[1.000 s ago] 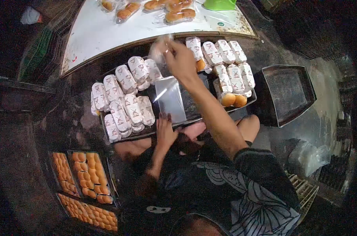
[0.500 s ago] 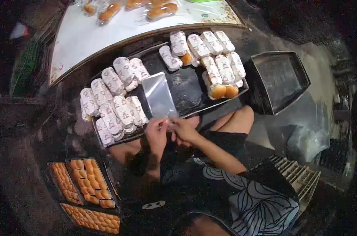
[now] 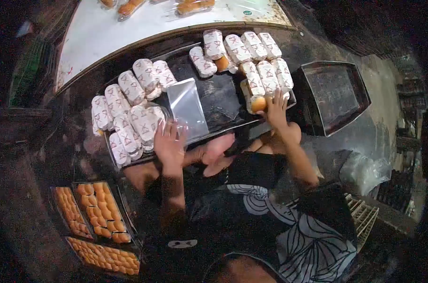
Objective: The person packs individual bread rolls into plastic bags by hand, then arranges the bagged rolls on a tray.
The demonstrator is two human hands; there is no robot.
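A long black tray (image 3: 223, 101) lies in front of me with paper-wrapped buns in two groups, one on the left (image 3: 129, 108) and one on the right (image 3: 256, 56). A flat stack of clear plastic bags (image 3: 188, 106) rests on the tray's middle. My left hand (image 3: 169, 141) holds a single clear bag (image 3: 177, 125) at the tray's near edge. My right hand (image 3: 276, 107) is at the tray's right end, its fingers closed over an unwrapped bun. A second bare bun (image 3: 258, 104) sits just left of it.
An empty black tray (image 3: 336, 94) stands to the right. Several trays of bare golden buns (image 3: 100, 212) are stacked at the lower left. A white table (image 3: 129, 28) beyond carries bagged buns (image 3: 193, 6). A slatted crate (image 3: 362, 217) and a plastic bag (image 3: 365, 172) lie at right.
My right hand came back from the far side, met my left hand at the stack of bags, then moved right onto a bare bun. My left hand now holds a bag.
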